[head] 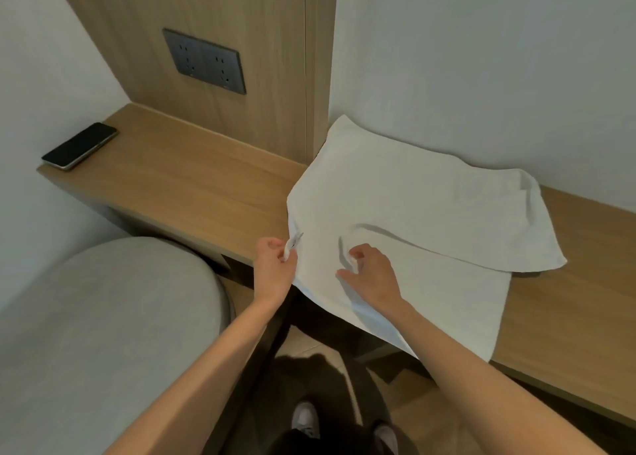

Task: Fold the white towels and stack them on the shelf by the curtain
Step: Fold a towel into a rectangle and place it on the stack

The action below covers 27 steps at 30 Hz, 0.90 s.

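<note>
Item: white cloth towel (413,207), one. It lies spread on the long light-wood ledge (192,179), on the right-hand stretch against the white wall. Its far part is doubled over into a second layer, and its near edge overhangs the ledge front.

Left hand (273,268): fingers closed, pinching the towel's near left corner at the ledge edge.

Right hand (373,275): resting on the towel's near part, thumb and curled fingers nipping a small pucker of cloth; a crease runs away from it.

Left of towel: bare ledge, then a black flat smartphone (80,146) at the far left end, well apart.

Behind: light-wood wall panel (241,24) bearing a dark grey double socket plate (204,61).

Below left: grey rounded upholstered seat (103,334), near the ledge front.

Floor: pale shoes (304,415).
</note>
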### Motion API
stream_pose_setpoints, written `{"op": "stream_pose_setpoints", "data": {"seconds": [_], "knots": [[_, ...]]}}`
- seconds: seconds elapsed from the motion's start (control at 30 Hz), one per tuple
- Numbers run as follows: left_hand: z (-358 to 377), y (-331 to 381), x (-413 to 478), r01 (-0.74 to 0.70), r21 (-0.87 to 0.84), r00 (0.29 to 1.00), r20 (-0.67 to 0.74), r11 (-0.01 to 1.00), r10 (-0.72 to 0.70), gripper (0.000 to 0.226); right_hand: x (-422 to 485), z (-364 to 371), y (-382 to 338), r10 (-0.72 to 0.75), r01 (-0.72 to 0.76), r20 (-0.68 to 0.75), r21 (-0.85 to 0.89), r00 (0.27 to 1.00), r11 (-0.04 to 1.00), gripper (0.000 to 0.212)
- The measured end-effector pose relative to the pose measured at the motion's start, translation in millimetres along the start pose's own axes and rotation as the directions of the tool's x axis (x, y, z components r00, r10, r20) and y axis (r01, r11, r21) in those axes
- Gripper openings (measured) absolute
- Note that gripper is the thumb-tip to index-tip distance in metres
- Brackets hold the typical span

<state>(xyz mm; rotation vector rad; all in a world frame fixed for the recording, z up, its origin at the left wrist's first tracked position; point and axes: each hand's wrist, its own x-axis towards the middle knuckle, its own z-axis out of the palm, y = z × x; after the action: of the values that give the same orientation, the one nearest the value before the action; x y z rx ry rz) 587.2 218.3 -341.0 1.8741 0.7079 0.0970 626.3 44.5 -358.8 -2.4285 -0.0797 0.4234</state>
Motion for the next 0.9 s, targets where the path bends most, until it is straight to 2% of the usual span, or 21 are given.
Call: {"op": "stream_pose_setpoints", "data": {"seconds": [0.1, 0.2, 0.27, 0.4, 0.53, 0.6, 0.7, 0.83, 0.9], "knots": [[-4.1, -4.3, -5.1, -0.007, 0.028, 1.0, 0.013, 1.0, 0.007, 0.023, 5.1, 10.4, -1.2, -0.038, 0.027, -0.085, -0.127, 0.996, 0.991, 0.032], [-10.8, -6.3, -9.6, 0.005, 0.044, 0.999, -0.04, 0.999, -0.003, 0.019, 9.2, 11.1, 1.2, -0.033, 0.023, -0.158, -0.062, 0.987, 0.998, 0.021], [-12.3, -3.4, -12.0, 0.039, -0.028, 0.999, -0.03, 0.999, -0.039, 0.021, 8.9, 5.4, 1.7, -0.042, 0.045, -0.191, 0.01, 0.981, 0.999, 0.022], [-3.0, 19.0, -16.7, 0.075, -0.225, 0.997, 0.052, 0.972, -0.065, 0.028, -0.7, -22.8, -4.2, -0.134, 0.188, -0.325, 0.141, 0.936, 0.972, 0.016], [25.2, 58.7, -26.1, 0.095, -0.355, 0.978, 0.207, 0.93, -0.021, 0.021, -16.8, -60.9, -7.9, -0.223, 0.304, -0.419, 0.138, 0.88, 0.943, 0.016], [41.8, 76.9, -34.4, 0.068, -0.377, 0.956, 0.288, 0.924, 0.047, 0.019, -25.0, -78.8, -5.8, -0.314, 0.361, -0.414, 0.038, 0.854, 0.932, 0.017], [61.7, 95.9, -46.1, 0.011, -0.373, 0.926, 0.353, 0.928, 0.131, 0.021, -34.6, -98.2, 2.8, -0.359, 0.356, -0.35, -0.076, 0.865, 0.931, 0.022], [79.5, 107.1, -54.3, -0.074, -0.341, 0.913, 0.354, 0.937, 0.201, 0.018, -42.9, -114.3, 17.8, -0.382, 0.344, -0.33, -0.169, 0.863, 0.924, 0.03], [86.2, 108.4, -57.0, -0.097, -0.308, 0.923, 0.327, 0.947, 0.201, 0.017, -44.3, -118.6, 21.6, -0.366, 0.333, -0.327, -0.152, 0.872, 0.93, 0.031]]}}
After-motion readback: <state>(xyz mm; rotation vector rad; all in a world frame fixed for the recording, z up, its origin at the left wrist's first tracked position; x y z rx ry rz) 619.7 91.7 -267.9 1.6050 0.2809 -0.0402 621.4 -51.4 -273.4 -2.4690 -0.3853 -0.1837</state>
